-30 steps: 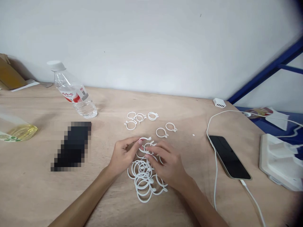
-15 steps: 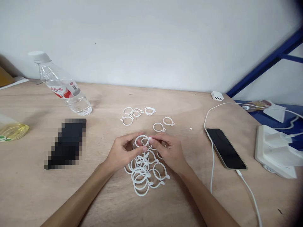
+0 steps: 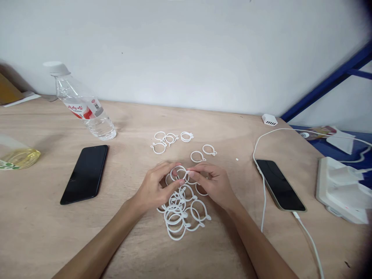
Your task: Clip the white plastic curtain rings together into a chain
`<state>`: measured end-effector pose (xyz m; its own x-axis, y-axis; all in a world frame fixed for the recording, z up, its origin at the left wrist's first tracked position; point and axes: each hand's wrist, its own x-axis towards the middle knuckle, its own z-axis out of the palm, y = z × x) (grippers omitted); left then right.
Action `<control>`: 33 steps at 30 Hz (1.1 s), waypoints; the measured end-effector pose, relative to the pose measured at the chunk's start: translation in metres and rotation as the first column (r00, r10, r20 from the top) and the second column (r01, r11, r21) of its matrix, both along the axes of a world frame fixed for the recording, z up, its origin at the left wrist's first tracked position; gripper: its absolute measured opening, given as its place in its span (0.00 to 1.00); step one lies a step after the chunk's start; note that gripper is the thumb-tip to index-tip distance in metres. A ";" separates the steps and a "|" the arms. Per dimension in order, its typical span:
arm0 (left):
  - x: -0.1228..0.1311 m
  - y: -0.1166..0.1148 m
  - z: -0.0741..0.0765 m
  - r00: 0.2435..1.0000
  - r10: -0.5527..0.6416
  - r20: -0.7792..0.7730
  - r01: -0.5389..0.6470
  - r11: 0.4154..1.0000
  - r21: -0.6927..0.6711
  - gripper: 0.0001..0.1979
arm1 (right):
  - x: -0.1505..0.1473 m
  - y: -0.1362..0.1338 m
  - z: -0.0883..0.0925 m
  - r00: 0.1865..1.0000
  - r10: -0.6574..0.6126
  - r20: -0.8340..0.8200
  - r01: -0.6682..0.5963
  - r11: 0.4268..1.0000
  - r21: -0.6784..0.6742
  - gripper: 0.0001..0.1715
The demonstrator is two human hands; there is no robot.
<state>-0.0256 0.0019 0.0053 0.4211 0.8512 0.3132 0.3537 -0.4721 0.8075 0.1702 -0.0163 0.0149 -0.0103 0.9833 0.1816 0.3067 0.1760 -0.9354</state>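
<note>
Between my two hands a white ring (image 3: 179, 167) is pinched above a loose pile of white rings (image 3: 175, 221). My left hand (image 3: 155, 185) grips its left side between thumb and fingers. At its right side, by the small eyelet, the thumb and forefinger of my right hand (image 3: 213, 185) are closed. Some rings of the pile are partly covered by my fingers. Farther back lie several rings (image 3: 159, 148) in a small cluster, a pair of overlapping rings (image 3: 186, 136), and two single rings (image 3: 198, 156) nearer my right hand.
On the left are a black phone (image 3: 85, 174), a water bottle (image 3: 100, 124) and a clear package with yellow contents (image 3: 20, 159). At the right, a charging phone (image 3: 280, 186), its white cable (image 3: 310, 242), a power strip (image 3: 338, 193) and a small white box (image 3: 269, 119).
The whole view has shifted slightly, so the table items appear a little farther right. Both hands keep the ring pinched, with its angle slightly changed.
</note>
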 end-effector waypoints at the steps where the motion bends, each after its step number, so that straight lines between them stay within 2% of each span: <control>1: 0.000 0.000 -0.001 1.000 0.016 -0.020 -0.015 0.999 0.041 0.17 | 0.003 0.002 -0.002 0.998 -0.059 0.027 0.059 0.998 0.004 0.08; 4: 0.001 0.001 -0.002 0.995 0.025 -0.098 -0.016 0.996 0.091 0.18 | 0.012 0.008 -0.008 0.943 -0.282 0.179 0.277 0.959 0.054 0.11; 6: 0.001 0.001 -0.002 0.987 -0.017 -0.161 0.033 0.995 0.096 0.20 | 0.017 0.012 -0.013 0.889 -0.343 0.304 0.330 0.939 0.095 0.12; 8: 0.002 0.000 0.001 0.973 -0.070 -0.220 0.097 0.989 0.112 0.22 | 0.021 0.014 -0.017 0.840 -0.352 0.412 0.334 0.935 0.117 0.15; 11: 0.002 -0.001 0.005 0.964 -0.124 -0.236 0.154 0.982 0.113 0.18 | 0.024 0.016 -0.021 0.771 -0.351 0.532 0.327 0.934 0.141 0.20; 15: 0.001 0.000 0.005 0.982 -0.140 -0.127 0.148 0.987 0.060 0.12 | 0.024 0.016 -0.023 0.745 -0.336 0.576 0.310 0.939 0.146 0.13; 17: 0.001 0.001 0.003 0.995 -0.080 -0.057 0.082 0.996 0.045 0.13 | 0.022 0.016 -0.021 0.762 -0.337 0.553 0.294 0.941 0.169 0.11; 19: 0.002 0.002 0.001 1.000 0.020 -0.008 -0.020 1.000 0.013 0.15 | 0.018 0.014 -0.017 0.820 -0.316 0.478 0.260 0.948 0.182 0.10; 22: 0.003 0.002 -0.002 0.993 0.117 0.029 -0.115 0.992 -0.058 0.24 | 0.009 0.008 -0.009 0.931 -0.181 0.317 0.144 0.980 0.134 0.09; 24: 0.003 0.002 -0.002 0.992 0.121 0.044 -0.116 0.988 -0.098 0.28 | 0.002 0.003 -0.004 0.971 -0.074 0.226 0.053 0.994 0.099 0.08; 26: 0.003 0.002 -0.002 0.991 0.120 0.060 -0.112 0.986 -0.122 0.27 | -0.003 0.000 0.000 0.988 -0.016 0.155 0.003 0.996 0.085 0.06; 29: 0.002 0.003 -0.002 0.987 0.132 0.095 -0.119 0.984 -0.130 0.23 | -0.008 -0.002 0.001 0.997 -0.005 0.077 -0.001 0.996 0.085 0.05; 33: 0.001 0.003 0.000 0.989 0.096 0.115 -0.080 0.987 -0.138 0.23 | -0.010 -0.001 0.000 1.000 0.023 0.007 -0.024 0.998 0.064 0.08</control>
<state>-0.0248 0.0052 0.0051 0.3083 0.9207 0.2393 0.2847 -0.3293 0.9003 0.1604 -0.0171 0.0151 -0.0347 0.9690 0.2445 0.3080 0.2431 -0.9198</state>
